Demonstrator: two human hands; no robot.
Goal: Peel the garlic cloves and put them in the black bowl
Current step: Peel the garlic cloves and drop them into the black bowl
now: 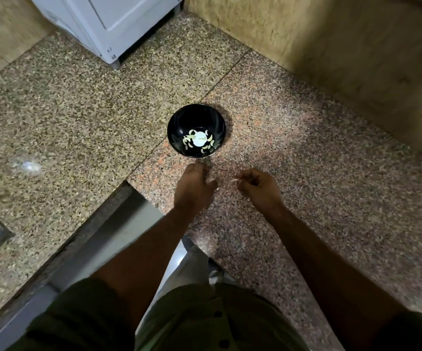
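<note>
The black bowl (196, 117) stands on the speckled granite counter (306, 160), holding several pale peeled garlic cloves (206, 147) around a bright reflection. Just in front of the bowl my left hand (194, 184) hovers with fingers curled downward; something small and pale shows at its fingertips, but blur hides what it is. To its right my right hand (259, 186) has its fingers curled and pinches a thin pale sliver of garlic skin (234, 180) that pokes out toward the left hand.
A white appliance (108, 24) stands at the back left corner. Yellowish tiled walls (344, 46) bound the counter at the back and right. The counter edge drops to a gap (118, 224) at lower left. A wet shiny patch (27, 165) marks the left slab.
</note>
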